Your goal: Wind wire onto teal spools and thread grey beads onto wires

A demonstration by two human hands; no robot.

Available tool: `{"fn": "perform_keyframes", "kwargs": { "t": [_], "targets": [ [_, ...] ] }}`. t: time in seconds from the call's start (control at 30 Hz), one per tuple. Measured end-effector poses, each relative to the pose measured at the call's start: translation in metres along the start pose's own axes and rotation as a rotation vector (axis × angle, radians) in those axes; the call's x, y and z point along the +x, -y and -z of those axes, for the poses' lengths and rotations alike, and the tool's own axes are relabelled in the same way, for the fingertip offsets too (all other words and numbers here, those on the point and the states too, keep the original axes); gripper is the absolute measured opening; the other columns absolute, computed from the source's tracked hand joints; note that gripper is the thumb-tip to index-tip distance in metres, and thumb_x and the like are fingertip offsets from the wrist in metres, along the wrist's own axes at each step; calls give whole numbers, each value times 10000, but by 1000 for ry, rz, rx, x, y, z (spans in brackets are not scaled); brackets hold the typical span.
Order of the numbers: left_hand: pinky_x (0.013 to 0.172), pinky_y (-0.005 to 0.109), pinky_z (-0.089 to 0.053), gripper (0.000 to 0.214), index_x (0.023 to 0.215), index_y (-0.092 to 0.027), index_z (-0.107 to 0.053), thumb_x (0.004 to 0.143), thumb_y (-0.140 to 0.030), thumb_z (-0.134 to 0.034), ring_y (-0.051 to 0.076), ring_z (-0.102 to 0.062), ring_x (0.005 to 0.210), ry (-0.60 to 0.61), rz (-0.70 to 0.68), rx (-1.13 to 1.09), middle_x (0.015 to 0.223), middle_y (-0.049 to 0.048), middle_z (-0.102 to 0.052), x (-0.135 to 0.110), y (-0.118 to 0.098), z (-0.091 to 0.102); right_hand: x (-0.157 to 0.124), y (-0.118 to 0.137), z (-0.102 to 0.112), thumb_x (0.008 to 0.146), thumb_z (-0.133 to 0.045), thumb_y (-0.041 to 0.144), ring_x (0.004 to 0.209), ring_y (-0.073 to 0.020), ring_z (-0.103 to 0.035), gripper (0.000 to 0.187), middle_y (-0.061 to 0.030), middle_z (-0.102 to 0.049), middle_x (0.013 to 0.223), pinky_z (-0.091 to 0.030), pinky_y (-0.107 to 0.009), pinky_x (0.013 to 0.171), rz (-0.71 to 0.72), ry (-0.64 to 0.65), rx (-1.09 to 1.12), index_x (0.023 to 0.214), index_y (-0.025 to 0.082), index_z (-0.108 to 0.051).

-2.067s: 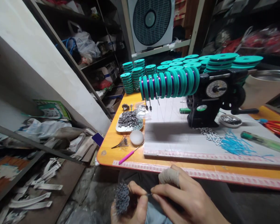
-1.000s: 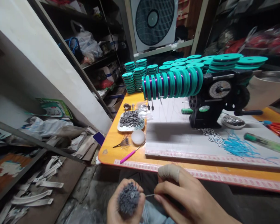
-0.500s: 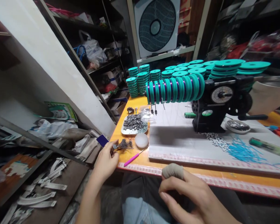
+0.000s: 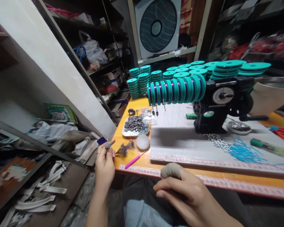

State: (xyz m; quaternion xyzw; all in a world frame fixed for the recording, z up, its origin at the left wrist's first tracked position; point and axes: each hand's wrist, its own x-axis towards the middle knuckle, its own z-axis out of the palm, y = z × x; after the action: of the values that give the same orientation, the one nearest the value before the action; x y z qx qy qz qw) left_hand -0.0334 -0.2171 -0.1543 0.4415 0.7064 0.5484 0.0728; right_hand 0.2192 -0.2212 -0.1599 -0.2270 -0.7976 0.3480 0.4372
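My left hand [image 4: 105, 164] is at the orange table's [image 4: 132, 170] left front corner, fingers pinched on a small grey piece [image 4: 108, 145]. Just right of it a bundle of grey pieces on thin wires [image 4: 125, 148] lies on the table. My right hand [image 4: 189, 198] hovers low over my lap in front of the table edge, fingers curled together, thumb wrapped in a beige cover [image 4: 170, 171]; what it holds, if anything, I cannot make out. A pink-handled needle tool [image 4: 133, 160] lies between the hands.
A tray of grey sinkers [image 4: 135, 125] and a white round lump [image 4: 143, 142] sit on the table's left. A black winding machine [image 4: 215, 104] carries a row of teal spools [image 4: 176, 90]. More spool stacks [image 4: 142, 80] stand behind. Blue tubes [image 4: 243, 151] lie right. Cluttered shelves [image 4: 38, 151] fill the left.
My left hand carried the grey bundle from my lap up to the table, laid it down, and now holds one small piece. My right hand stayed low and let the thin wire go.
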Motion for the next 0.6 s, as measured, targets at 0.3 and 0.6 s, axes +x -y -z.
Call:
{"fn": "perform_keyframes", "kwargs": {
  "t": [0.3,0.6],
  "targets": [
    [714,340,-531,353,860,-178,-707,871,-514,-599,196,-623,674,137,164,-198,712,36,-666,-45,-7,5,8,-2,-6,966,-596,204,689,-145,-633,172,-39,-647,777,-521,-219,608,-3,-100,1,876,188,-742],
    [406,133,-189,510,730,-187,-652,626,-668,-783,12,-196,403,221,726,-684,506,-119,-248,-136,-47,-30,6,-1,-12,929,-628,143,709,-142,-644,154,-45,-660,791,-519,-211,619,-49,-154,88,906,175,-777]
  ]
}}
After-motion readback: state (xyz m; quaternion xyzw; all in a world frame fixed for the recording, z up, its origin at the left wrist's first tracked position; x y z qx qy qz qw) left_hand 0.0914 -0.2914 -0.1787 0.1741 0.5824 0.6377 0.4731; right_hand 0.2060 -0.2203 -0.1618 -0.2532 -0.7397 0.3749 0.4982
